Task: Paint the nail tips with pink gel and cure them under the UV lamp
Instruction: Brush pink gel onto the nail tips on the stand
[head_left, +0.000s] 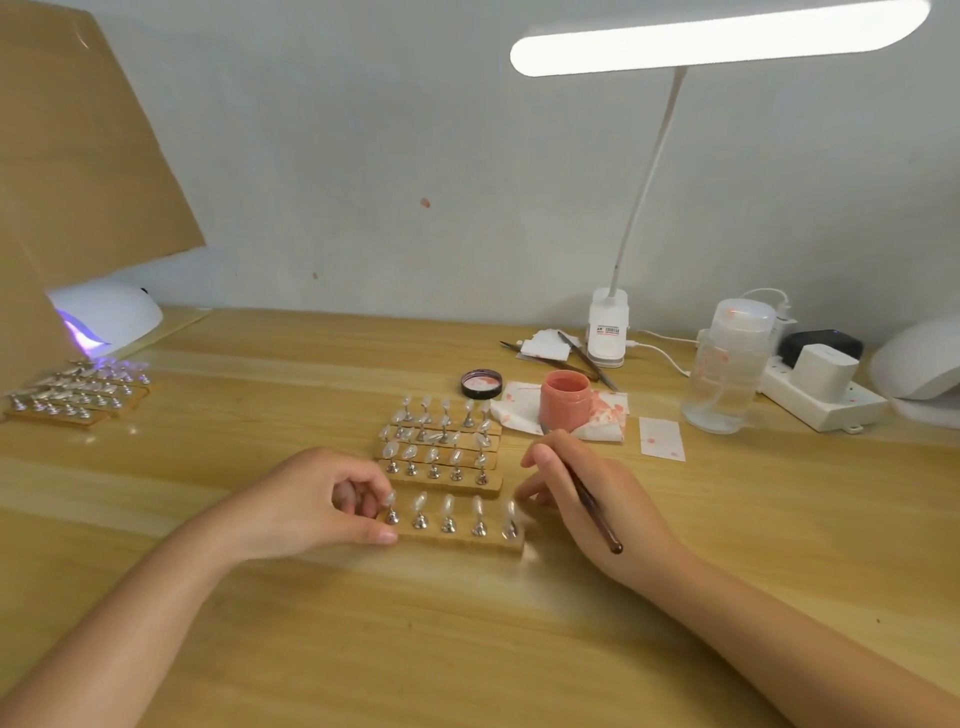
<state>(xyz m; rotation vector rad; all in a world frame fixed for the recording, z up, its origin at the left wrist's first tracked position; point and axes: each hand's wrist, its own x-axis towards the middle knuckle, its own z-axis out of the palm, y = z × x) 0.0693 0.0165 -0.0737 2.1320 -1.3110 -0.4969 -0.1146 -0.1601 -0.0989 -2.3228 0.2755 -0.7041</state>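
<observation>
Judging by the clear tips (448, 506) on the near strip (457, 535), pinched by the left hand (322, 499) while the right hand (587, 493) grips a brush (597, 514), painting from the jar (565, 401) remains, though other strips (78, 395) sit beside the lit lamp (104, 317).

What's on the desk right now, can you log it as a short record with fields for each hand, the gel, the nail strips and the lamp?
left hand: grips the left end of the nearest strip
right hand: holds a brush, fingertips at the strip's right end
nearest strip: five clear nail tips on metal stands
gel jar: open, pink, on a stained tissue; lid to its left
other strips: stacked just behind the nearest one
UV lamp: far left, glowing violet, more strips in front
desk lamp: on
</observation>
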